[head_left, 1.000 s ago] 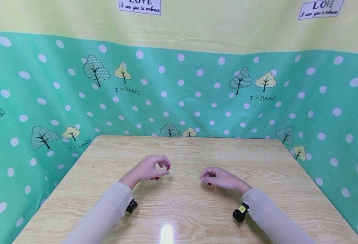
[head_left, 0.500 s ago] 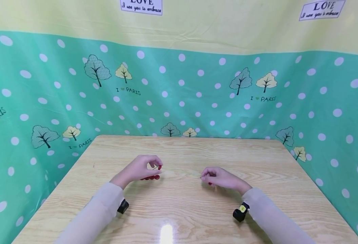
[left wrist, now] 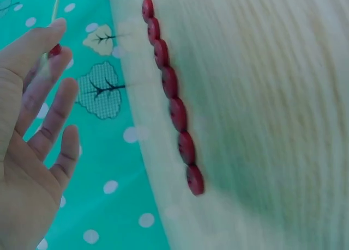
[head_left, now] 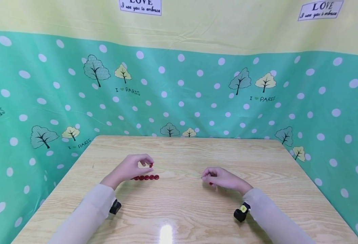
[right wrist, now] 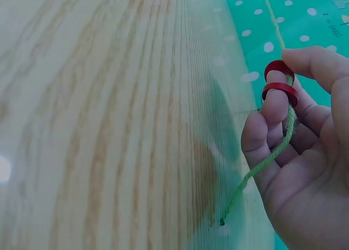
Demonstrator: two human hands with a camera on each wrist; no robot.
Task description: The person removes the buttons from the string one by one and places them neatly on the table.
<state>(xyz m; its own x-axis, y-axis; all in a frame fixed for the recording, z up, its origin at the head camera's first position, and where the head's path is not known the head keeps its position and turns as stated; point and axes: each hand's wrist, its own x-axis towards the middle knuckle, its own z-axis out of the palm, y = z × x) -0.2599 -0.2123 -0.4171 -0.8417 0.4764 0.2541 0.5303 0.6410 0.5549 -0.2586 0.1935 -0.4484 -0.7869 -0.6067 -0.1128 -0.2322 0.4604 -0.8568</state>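
Note:
My left hand (head_left: 133,167) is raised over the left-centre of the table, pinching a red button (left wrist: 55,50) between thumb and index finger. A thin green string (right wrist: 264,163) stretches from there across to my right hand (head_left: 220,178). That hand pinches the string between thumb and fingers, close over the table. Two red buttons (right wrist: 280,90) are threaded on the string at the right fingertips, and its loose end hangs below them. Under the left hand, several more red buttons (left wrist: 178,115) lie in a straight row on the table.
The light wood-grain table (head_left: 185,203) reflects a bright lamp spot near its front edge. A green dotted curtain (head_left: 191,91) with a yellow top hangs behind it and along both sides. A black wrist camera (head_left: 241,213) sits below the right sleeve.
My left hand has moved left with the pinched button, drawing the string out longer between the hands and uncovering more of the button row. The right hand stays nearly in place.

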